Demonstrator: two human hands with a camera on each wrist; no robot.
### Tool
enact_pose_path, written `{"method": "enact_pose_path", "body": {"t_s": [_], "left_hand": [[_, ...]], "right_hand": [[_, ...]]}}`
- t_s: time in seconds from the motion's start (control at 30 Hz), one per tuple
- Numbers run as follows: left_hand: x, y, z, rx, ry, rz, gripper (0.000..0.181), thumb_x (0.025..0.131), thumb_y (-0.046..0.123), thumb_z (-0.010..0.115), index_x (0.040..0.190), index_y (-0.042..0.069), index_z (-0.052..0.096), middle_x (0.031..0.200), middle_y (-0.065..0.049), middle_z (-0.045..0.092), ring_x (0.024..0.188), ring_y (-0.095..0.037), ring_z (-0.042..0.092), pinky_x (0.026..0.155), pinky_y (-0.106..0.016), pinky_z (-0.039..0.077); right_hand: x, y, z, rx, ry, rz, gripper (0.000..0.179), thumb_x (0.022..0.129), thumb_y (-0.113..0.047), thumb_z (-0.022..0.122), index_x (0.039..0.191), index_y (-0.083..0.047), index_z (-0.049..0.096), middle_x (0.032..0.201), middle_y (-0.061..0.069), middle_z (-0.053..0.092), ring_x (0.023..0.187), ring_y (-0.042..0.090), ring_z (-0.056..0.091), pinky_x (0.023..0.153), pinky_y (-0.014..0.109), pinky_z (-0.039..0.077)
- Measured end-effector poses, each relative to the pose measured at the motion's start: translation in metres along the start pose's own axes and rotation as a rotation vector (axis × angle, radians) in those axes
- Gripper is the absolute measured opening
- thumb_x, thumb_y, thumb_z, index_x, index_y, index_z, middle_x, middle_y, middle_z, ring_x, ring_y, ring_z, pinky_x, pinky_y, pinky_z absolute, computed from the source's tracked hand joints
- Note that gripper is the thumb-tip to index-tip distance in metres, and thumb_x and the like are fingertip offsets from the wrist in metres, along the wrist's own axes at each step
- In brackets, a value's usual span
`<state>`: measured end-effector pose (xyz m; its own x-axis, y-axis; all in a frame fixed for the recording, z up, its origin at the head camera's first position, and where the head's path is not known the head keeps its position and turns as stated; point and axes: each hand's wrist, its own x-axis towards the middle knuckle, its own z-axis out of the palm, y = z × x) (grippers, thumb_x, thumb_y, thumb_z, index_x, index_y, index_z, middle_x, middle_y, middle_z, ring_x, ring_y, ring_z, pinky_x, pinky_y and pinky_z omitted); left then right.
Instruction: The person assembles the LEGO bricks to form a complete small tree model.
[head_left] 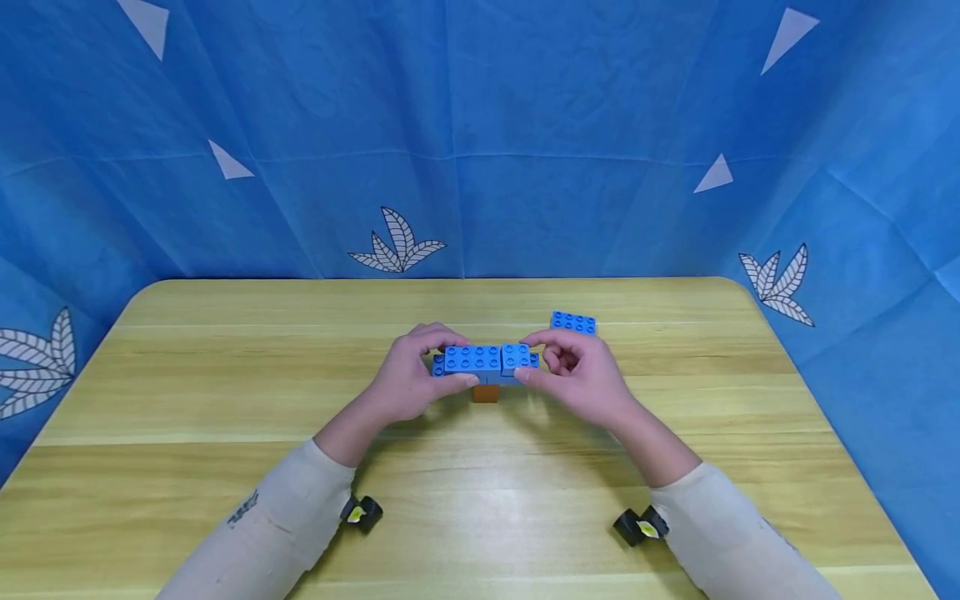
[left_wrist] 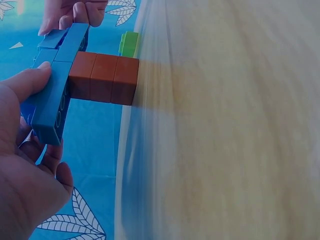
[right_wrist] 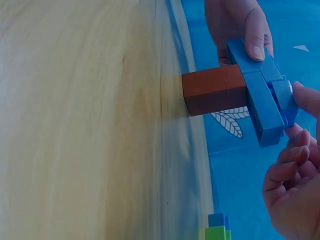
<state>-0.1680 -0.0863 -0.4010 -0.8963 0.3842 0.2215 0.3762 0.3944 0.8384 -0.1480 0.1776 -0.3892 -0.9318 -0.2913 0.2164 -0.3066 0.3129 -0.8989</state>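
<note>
A column of stacked brown bricks (left_wrist: 102, 77) stands on the table, with long blue bricks (head_left: 472, 358) laid across its top in two layers. My left hand (head_left: 412, 375) grips the left part of these blue bricks, thumb on the near side and fingers at the far side. Between thumb and forefinger, my right hand (head_left: 588, 375) pinches a small square blue brick (head_left: 515, 357) on the right part of the lower layer, beside the upper long brick. In the right wrist view this small brick (right_wrist: 284, 95) sits slightly tilted, with a gap under it.
Behind my right hand, a separate blue brick (head_left: 573, 322) lies on the wooden table (head_left: 225, 375). From the side it shows a green brick (right_wrist: 215, 233) beneath it. A blue curtain (head_left: 525, 208) hangs along the table's back edge.
</note>
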Motion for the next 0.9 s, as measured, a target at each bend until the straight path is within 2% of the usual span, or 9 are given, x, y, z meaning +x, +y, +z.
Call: {"method": "enact_pose_path", "body": {"t_s": [0.3, 0.57, 0.7, 0.9], "left_hand": [[0.001, 0.001, 0.001, -0.006, 0.002, 0.016, 0.039, 0.079, 0.025, 0.088, 0.113, 0.012, 0.073, 0.11, 0.005, 0.066, 0.102, -0.019, 0.052, 0.085, -0.042, 0.045], [0.001, 0.002, 0.002, -0.007, 0.006, 0.017, 0.039, 0.079, 0.023, 0.088, 0.113, 0.01, 0.073, 0.11, 0.003, 0.066, 0.103, -0.019, 0.052, 0.085, -0.043, 0.047], [0.002, 0.002, 0.002, -0.008, 0.013, 0.01, 0.039, 0.079, 0.024, 0.088, 0.113, 0.011, 0.074, 0.11, 0.004, 0.066, 0.102, -0.019, 0.052, 0.085, -0.044, 0.047], [0.002, 0.003, 0.0, -0.013, -0.012, -0.019, 0.04, 0.079, 0.024, 0.088, 0.114, 0.013, 0.072, 0.11, 0.003, 0.065, 0.101, -0.021, 0.052, 0.084, -0.044, 0.046]], "right_hand": [[0.004, 0.005, 0.004, 0.015, -0.004, -0.078, 0.023, 0.086, -0.009, 0.08, 0.108, -0.007, 0.074, 0.063, 0.004, 0.035, 0.053, 0.018, 0.028, 0.049, 0.026, 0.026], [0.006, 0.009, 0.003, -0.019, -0.021, -0.102, 0.023, 0.086, -0.011, 0.081, 0.108, -0.006, 0.074, 0.061, 0.001, 0.028, 0.052, 0.018, 0.023, 0.051, 0.029, 0.029], [0.007, 0.011, 0.003, -0.078, -0.023, -0.121, 0.028, 0.086, -0.015, 0.081, 0.112, -0.007, 0.074, 0.06, -0.001, 0.028, 0.053, 0.017, 0.025, 0.056, 0.031, 0.033], [0.005, 0.012, 0.004, -0.161, -0.009, -0.114, 0.034, 0.083, -0.018, 0.085, 0.113, -0.009, 0.074, 0.061, -0.002, 0.031, 0.054, 0.015, 0.028, 0.055, 0.03, 0.033]]}}
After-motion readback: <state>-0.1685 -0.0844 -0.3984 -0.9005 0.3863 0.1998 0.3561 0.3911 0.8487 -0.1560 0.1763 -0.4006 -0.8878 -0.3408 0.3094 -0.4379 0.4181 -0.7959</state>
